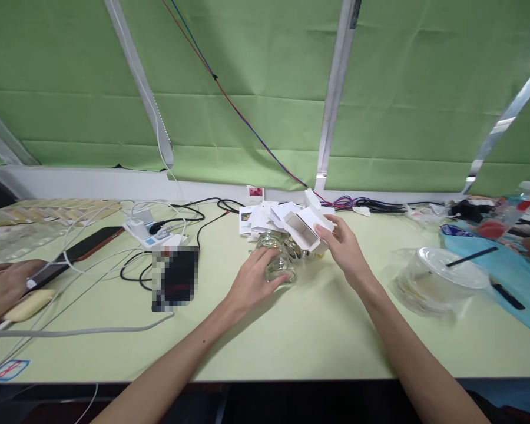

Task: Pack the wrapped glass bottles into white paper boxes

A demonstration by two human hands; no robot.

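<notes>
The left hand (251, 277) has its fingers (271, 252) half spread and bent around a clear glass piece (279, 272), forefinger on the far side and thumb along the near side, so the glass sits between them; whether it is lifted off the bench (318, 330) I cannot tell. The right hand (345, 244) has closed on a white box (304, 228), its thumb flat on the near side and the other fingers mostly hidden behind. Taking that glass as the centre of a dial, the box is at one o'clock, tilted, with its open end turned toward the wearer and its pale inside showing. The left hand lies low, back upward, its forearm running down to about eight o'clock; the right is raised a little higher, wrist bent inward, its forearm slanting out toward four. More glass and some gold-coloured pieces (292, 247) lie just under the box, toward twelve, and a heap of white cards (261, 217) spreads at eleven. A lidded plastic tub (448, 277) with a black straw (472, 257) stands at three, well apart. At nine is a blurred-out dark device (181, 277), with white plugs and a power strip (159, 238) beyond it toward ten; farther out at nine, another person's hand (9, 288) rests by a phone.
</notes>
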